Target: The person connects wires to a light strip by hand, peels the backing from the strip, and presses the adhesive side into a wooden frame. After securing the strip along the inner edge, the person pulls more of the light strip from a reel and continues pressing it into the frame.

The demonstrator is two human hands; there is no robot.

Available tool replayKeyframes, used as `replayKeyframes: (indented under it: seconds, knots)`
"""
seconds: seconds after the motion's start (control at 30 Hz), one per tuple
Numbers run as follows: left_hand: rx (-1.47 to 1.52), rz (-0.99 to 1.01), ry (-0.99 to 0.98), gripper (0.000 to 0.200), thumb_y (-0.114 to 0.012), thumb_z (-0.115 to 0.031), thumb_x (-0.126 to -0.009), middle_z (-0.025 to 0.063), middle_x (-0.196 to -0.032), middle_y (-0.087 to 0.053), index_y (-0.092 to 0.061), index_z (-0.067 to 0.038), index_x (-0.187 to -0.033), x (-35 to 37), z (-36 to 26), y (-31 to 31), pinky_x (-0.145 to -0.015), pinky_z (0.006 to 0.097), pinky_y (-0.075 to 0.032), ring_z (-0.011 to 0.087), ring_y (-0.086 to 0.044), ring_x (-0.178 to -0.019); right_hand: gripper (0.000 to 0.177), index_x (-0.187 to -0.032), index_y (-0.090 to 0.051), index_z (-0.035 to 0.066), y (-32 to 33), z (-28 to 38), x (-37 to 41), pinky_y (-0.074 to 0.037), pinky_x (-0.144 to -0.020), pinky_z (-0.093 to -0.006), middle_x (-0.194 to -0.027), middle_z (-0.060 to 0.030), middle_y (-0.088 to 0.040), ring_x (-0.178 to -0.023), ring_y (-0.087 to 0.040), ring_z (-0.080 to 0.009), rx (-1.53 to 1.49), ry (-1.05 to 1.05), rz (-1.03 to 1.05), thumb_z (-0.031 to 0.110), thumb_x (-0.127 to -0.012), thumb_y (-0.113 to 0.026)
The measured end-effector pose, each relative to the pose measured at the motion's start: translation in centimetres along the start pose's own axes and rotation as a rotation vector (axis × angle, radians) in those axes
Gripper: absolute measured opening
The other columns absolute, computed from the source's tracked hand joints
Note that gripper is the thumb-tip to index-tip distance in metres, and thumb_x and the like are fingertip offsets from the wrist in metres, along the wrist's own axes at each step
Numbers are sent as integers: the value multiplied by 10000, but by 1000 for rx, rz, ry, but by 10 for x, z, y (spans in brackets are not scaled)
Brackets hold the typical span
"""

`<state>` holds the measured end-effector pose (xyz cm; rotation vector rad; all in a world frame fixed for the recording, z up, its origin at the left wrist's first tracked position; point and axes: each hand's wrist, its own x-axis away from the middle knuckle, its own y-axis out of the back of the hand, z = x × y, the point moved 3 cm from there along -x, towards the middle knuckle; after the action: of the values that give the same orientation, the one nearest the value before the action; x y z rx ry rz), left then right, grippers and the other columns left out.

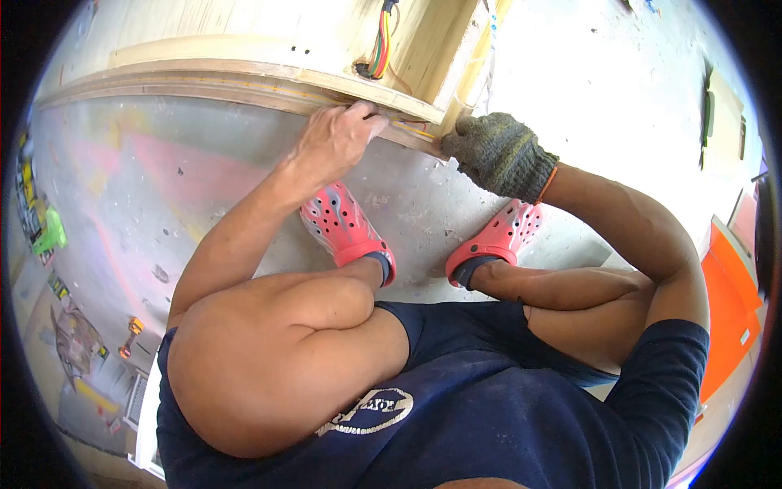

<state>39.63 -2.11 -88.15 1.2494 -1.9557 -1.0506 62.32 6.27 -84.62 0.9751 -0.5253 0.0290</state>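
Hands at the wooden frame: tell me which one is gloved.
The right hand, by a corner of the wooden frame: it wears a dark knit glove edged in orange. The left hand is bare.

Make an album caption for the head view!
Bare left hand and gloved right hand at a wooden frame with colourful wires.

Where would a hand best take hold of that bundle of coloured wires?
Probably around the visible middle of the wire bundle, from the right: the strands run close together there, and open space inside the wooden frame lies on that side.
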Motion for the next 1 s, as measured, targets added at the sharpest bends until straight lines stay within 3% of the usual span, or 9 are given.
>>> replayKeyframes:
  seconds: [0.33, 0.6, 1.0]
  knots:
    - [45, -34, -14, 253, -536, -70, -883, 137, -995, -659, -710, -67, -1067, 2, 2, 0, -708, 463, -573, 348, -703, -794, 307, -1113, -678, 166, -4, 0, 2, -565, -701, -463, -915, -128, -667, -820, -693, -332, -11, -4, 7, 228, -814, -710]
    - [-63, -1, -14, 195, -561, -71, -859, 126, -906, -663, -700, -54, -994, -4, -3, 1, -656, 456, -583, 333, -705, -734, 328, -1126, -688, 158, -14, 2, -1, -557, -734, -465, -952, -124, -662, -846, -686, -340, -104, -52, -19, 232, -808, -717]
    - [-50, 41, 13, 187, -538, -79, -870, 148, -898, -660, -688, -31, -972, -7, -4, -3, -646, 468, -576, 345, -698, -730, 326, -1120, -697, 185, -13, 4, -3, -554, -732, -458, -929, -111, -656, -837, -679, -327, -82, -81, -21, 245, -800, -714]
